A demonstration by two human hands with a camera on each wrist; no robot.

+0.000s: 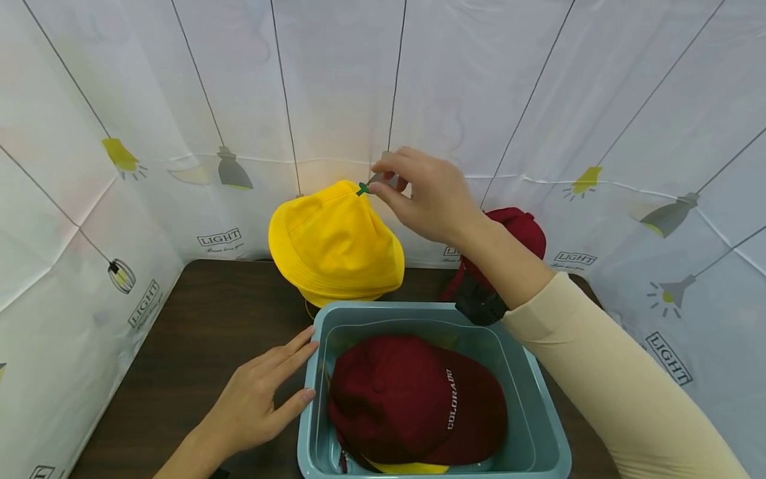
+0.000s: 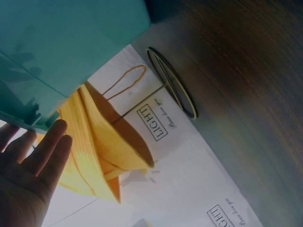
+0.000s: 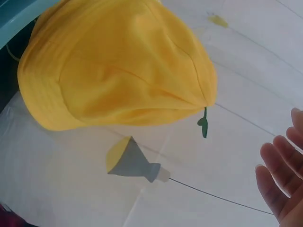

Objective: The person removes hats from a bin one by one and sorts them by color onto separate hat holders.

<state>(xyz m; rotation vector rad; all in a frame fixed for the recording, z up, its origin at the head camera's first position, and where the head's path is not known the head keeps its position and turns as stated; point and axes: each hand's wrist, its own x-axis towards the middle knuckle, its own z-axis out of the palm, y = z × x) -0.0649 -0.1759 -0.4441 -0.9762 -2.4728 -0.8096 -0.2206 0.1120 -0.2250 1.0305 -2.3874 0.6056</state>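
Note:
A yellow bucket hat (image 1: 335, 246) with a small green sprout (image 3: 203, 124) on its crown sits on a wire stand (image 2: 177, 85) behind the bin. My right hand (image 1: 427, 193) is beside the sprout, fingers loosely bent; the right wrist view shows a gap between them and nothing held. With fingers spread, my left hand (image 1: 257, 392) rests its fingertips at the left rim of a blue-green plastic bin (image 1: 389, 307). Inside the bin lies a maroon cap (image 1: 395, 392) lettered COLORADO, brim to the right. A bit of yellow fabric (image 1: 407, 468) shows under it.
Another maroon cap (image 1: 519, 229) stands behind the bin at the right, partly hidden by my right forearm. The dark wooden table (image 1: 239, 299) ends against a white curtain (image 1: 335, 86) printed with lamps. A cord loop (image 2: 128, 78) hangs below the yellow hat.

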